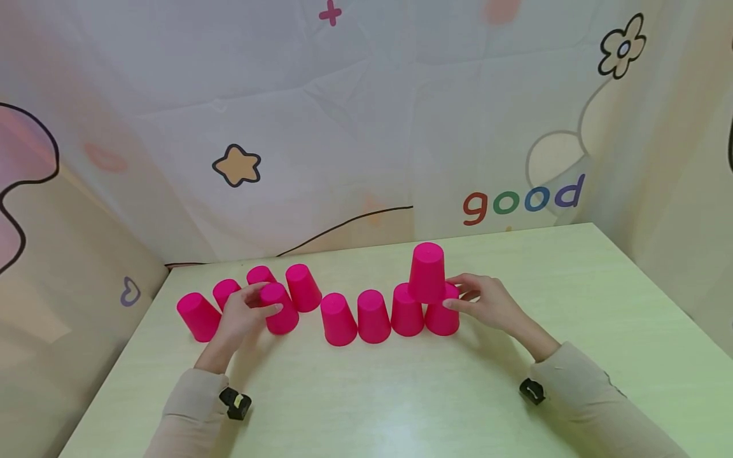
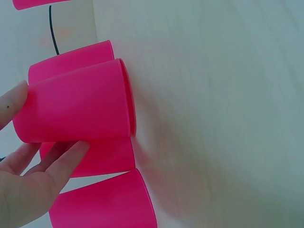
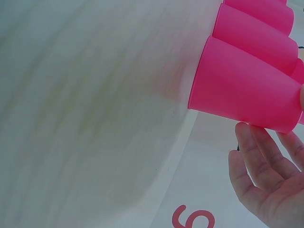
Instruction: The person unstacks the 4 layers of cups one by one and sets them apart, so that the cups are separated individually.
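Note:
My left hand (image 1: 242, 317) grips an upside-down pink cup (image 1: 280, 313) by its sides, thumb on one side and fingers on the other. In the left wrist view, a sliver of the underside shows at the rim of this held cup (image 2: 76, 104). At the right end of a row of upturned pink cups, my right hand (image 1: 488, 302) holds the end cup (image 1: 443, 320) between thumb and fingers. One upper cup (image 1: 427, 273) rests across that end cup and its neighbour (image 1: 407, 312). The right wrist view shows fingertips (image 3: 243, 129) against the end cup's side.
Two more row cups, the left one (image 1: 338, 321) and the middle one (image 1: 374, 318), stand beside the stacked pair. Around my left hand are several other upturned cups, among them a far-left cup (image 1: 198, 318) and a rear cup (image 1: 303, 288). A printed curtain (image 1: 343, 127) hangs behind the table (image 1: 366, 394).

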Available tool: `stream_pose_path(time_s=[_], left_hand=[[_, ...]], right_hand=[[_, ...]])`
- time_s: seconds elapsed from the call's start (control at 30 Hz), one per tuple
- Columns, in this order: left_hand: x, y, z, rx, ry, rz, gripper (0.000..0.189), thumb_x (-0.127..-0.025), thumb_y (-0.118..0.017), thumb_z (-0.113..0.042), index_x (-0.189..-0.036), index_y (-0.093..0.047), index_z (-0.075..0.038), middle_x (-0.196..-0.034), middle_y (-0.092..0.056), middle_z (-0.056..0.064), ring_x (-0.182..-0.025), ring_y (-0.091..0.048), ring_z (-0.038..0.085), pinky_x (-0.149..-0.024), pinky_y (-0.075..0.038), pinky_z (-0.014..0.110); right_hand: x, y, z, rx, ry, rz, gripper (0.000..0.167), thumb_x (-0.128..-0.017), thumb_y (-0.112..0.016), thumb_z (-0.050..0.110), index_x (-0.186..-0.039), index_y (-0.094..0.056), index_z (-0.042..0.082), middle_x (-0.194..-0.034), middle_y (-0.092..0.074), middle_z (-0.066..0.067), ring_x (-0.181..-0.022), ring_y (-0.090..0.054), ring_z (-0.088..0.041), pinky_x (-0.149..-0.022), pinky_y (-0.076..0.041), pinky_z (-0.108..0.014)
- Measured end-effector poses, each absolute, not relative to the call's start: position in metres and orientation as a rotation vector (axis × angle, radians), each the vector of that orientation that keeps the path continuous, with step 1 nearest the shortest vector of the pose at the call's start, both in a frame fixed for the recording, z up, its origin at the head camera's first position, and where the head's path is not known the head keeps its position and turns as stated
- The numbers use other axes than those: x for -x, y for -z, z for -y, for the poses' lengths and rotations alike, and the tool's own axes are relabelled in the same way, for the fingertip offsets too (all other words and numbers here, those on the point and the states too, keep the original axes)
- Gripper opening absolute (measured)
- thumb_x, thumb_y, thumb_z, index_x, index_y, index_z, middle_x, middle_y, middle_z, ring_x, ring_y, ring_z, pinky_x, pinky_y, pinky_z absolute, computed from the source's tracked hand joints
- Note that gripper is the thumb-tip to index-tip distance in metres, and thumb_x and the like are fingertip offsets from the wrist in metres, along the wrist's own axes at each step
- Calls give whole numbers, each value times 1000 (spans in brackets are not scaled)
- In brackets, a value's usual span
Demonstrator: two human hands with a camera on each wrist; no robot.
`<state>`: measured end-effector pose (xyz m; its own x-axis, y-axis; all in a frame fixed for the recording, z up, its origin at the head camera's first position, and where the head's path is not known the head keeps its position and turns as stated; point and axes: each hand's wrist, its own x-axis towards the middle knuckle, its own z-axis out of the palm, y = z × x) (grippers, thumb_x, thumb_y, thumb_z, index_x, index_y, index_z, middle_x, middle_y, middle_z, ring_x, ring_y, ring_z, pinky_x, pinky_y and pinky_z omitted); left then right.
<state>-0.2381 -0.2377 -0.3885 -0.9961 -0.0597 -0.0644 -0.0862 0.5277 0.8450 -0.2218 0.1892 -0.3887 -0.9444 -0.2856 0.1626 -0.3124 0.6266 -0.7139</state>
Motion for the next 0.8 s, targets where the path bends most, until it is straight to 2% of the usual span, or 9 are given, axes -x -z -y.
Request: stream_pose_path(time_s=[0.37, 0.63, 0.8], left_hand=[[225, 367, 241, 76, -1523, -2768, 65, -81, -69, -24, -136, -39, -6, -130, -46, 17, -118, -43, 34, -85, -48, 42], [223, 357, 236, 18, -1613, -2816, 64, -82, -68, -22, -136, -38, -6, -133, -43, 16, -121, -40, 33, -95, -41, 42], [220, 350, 225, -56, -1649, -2849, 63, -82, -68, -19, -136, -38, -7, -132, -45, 15, -120, -42, 32, -94, -41, 42]], right_hand=[[221, 388, -189, -521, -1227, 2804, 44, -80, -70, 18, -117, -56, -1, -100, -63, -14, -83, -61, -24, -71, -52, -34], [221, 387, -189, -516, -1225, 2810, 45, -80, -70, 18, -118, -56, -2, -101, -63, -14, -84, -61, -24, -71, -52, -34], [222, 388, -190, -520, -1230, 2804, 44, -79, -71, 17, -117, -56, -2, -101, -63, -14, -83, -61, -24, -70, -52, -34]])
